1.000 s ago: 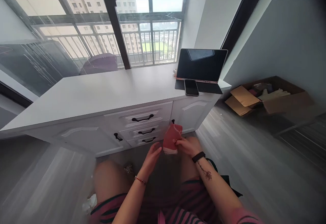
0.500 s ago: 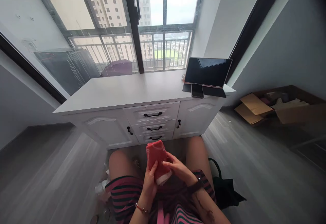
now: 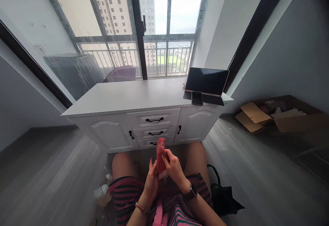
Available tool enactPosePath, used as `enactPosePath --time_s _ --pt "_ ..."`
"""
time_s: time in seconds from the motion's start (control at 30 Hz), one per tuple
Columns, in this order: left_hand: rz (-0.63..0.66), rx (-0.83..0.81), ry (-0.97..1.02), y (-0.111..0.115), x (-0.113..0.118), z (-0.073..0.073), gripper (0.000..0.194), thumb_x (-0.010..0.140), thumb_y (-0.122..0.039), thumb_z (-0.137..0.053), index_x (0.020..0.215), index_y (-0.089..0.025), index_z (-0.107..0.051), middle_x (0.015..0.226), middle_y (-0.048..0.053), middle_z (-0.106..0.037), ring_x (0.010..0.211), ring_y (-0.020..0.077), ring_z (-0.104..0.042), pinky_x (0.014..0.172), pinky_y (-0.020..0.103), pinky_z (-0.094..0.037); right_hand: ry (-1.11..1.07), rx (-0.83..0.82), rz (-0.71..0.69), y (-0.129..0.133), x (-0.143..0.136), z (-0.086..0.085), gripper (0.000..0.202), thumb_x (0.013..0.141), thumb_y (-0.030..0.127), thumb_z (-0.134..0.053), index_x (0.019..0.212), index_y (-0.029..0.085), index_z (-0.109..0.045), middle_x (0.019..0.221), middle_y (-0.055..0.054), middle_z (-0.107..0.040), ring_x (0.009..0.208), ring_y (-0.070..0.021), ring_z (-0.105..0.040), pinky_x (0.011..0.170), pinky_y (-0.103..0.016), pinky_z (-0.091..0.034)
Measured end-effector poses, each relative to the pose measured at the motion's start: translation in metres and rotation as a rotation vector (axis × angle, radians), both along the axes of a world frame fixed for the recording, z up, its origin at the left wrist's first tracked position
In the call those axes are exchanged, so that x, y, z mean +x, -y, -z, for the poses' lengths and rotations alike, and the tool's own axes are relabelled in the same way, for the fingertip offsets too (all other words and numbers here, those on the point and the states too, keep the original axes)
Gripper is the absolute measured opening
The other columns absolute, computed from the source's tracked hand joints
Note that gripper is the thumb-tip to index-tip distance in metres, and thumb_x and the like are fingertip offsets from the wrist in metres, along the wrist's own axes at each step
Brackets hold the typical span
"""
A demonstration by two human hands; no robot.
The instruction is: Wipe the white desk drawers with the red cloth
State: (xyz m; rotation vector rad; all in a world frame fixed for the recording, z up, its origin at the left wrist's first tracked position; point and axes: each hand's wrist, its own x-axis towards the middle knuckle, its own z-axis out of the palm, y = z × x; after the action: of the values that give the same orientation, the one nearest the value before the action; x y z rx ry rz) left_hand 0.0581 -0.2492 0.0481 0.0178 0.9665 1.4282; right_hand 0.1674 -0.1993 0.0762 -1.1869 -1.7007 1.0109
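A folded red cloth item [image 3: 160,161] with a whitish lower edge is held upright above the lap, seen nearly edge-on. My right hand [image 3: 174,165] grips its right side between thumb and fingers. On the other side, my left hand [image 3: 152,179] lies against the cloth's left face, its fingers pointing up and its thumb apart from them. Whether the left fingers curl behind the cloth is hidden.
Ahead stands a white cabinet [image 3: 123,97] bearing a tablet [image 3: 207,81] and a phone [image 3: 197,98]. An open cardboard box [image 3: 295,121] is on the floor at right. A dark bag [image 3: 223,198] lies by the right leg, crumpled white material [image 3: 101,191] by the left.
The red cloth has turned from showing its broad face to nearly edge-on. My left hand has loosened from its thumb-on-front hold, and my right hand has moved up along the cloth. The view has tilted slightly.
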Motion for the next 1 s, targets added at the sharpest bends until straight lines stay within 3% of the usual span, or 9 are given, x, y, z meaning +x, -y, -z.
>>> enactPosePath --time_s 0.13,0.23,0.33,0.47,0.63,0.73,0.8,0.87,1.0 --pt "0.057 -0.013 0.099 -0.006 -0.003 -0.004 0.040 0.096 -0.026 -0.049 0.134 -0.022 -0.057 0.128 0.007 -0.069 0.121 0.0179 -0.061 0.106 0.033 -0.045 0.026 -0.008 0.028 -0.010 0.000 -0.014 0.018 0.093 0.038 -0.044 0.090 0.023 -0.055 0.085 -0.003 -0.063 0.075 -0.0190 -0.056 0.072 -0.029 -0.039" --pt "0.164 0.110 0.211 -0.010 -0.003 -0.015 0.032 0.096 -0.033 -0.049 0.113 -0.021 -0.072 0.125 0.007 -0.071 0.118 0.0208 -0.063 0.106 0.036 -0.045 -0.141 -0.159 -0.097 -0.013 -0.002 -0.021 0.018 0.089 0.041 -0.049 0.088 0.024 -0.053 0.081 0.000 -0.058 0.074 -0.0174 -0.052 0.071 -0.028 -0.040" --pt "0.221 0.172 0.261 -0.008 -0.002 -0.025 0.032 0.092 -0.037 -0.055 0.114 -0.022 -0.072 0.127 0.005 -0.070 0.119 0.0229 -0.062 0.106 0.039 -0.045 -0.423 -0.406 -0.218 -0.011 -0.005 -0.020 0.025 0.083 0.048 -0.058 0.091 0.024 -0.054 0.085 0.001 -0.058 0.079 -0.0167 -0.053 0.077 -0.028 -0.044" --pt "0.221 0.120 0.224 -0.005 -0.007 -0.025 0.038 0.086 -0.040 -0.064 0.116 -0.017 -0.072 0.124 0.009 -0.071 0.122 0.0261 -0.061 0.111 0.041 -0.041 -0.651 -0.622 -0.235 -0.011 -0.004 -0.014 0.039 0.076 0.054 -0.067 0.099 0.024 -0.057 0.097 -0.001 -0.061 0.090 -0.0185 -0.057 0.086 -0.031 -0.045" --pt "0.280 0.090 0.235 -0.013 -0.013 -0.026 0.045 0.085 -0.044 -0.064 0.116 -0.011 -0.070 0.120 0.013 -0.072 0.123 0.0285 -0.060 0.113 0.041 -0.040 -0.434 -0.475 -0.185 -0.021 0.006 -0.006 0.041 0.074 0.056 -0.071 0.095 0.022 -0.062 0.096 -0.004 -0.063 0.093 -0.0221 -0.058 0.087 -0.034 -0.046" --pt "0.319 0.122 0.216 -0.021 -0.012 -0.033 0.042 0.083 -0.042 -0.066 0.111 -0.010 -0.072 0.117 0.014 -0.073 0.121 0.0291 -0.062 0.112 0.040 -0.041 -0.408 -0.402 -0.109 -0.028 0.010 -0.003 0.060 0.064 0.052 -0.082 0.112 0.023 -0.062 0.114 -0.007 -0.063 0.108 -0.0253 -0.057 0.097 -0.037 -0.044" --pt "0.343 0.137 0.199 -0.026 -0.010 -0.038 0.039 0.082 -0.040 -0.068 0.109 -0.011 -0.073 0.115 0.015 -0.074 0.118 0.0300 -0.063 0.111 0.042 -0.041 -0.528 -0.511 -0.221 -0.031 0.010 -0.003 0.073 0.060 0.052 -0.084 0.122 0.022 -0.059 0.123 -0.009 -0.062 0.115 -0.0264 -0.057 0.100 -0.038 -0.043" --pt "0.399 0.141 0.204 -0.031 -0.009 -0.041 0.042 0.079 -0.041 -0.071 0.109 -0.012 -0.072 0.114 0.017 -0.073 0.116 0.0321 -0.064 0.110 0.046 -0.041 -0.603 -0.664 -0.317 -0.034 0.009 -0.003 0.068 0.061 0.055 -0.083 0.116 0.019 -0.064 0.115 -0.009 -0.067 0.107 -0.0265 -0.062 0.094 -0.039 -0.046" --pt "0.426 0.217 0.060 -0.027 -0.020 -0.048 0.062 0.066 -0.043 -0.082 0.122 -0.022 -0.067 0.120 0.015 -0.070 0.121 0.0342 -0.061 0.111 0.050 -0.038 -0.599 -0.722 -0.209 -0.045 0.014 -0.006 0.063 0.057 0.057 -0.084 0.104 0.017 -0.071 0.106 -0.009 -0.072 0.098 -0.0277 -0.066 0.091 -0.041 -0.047"
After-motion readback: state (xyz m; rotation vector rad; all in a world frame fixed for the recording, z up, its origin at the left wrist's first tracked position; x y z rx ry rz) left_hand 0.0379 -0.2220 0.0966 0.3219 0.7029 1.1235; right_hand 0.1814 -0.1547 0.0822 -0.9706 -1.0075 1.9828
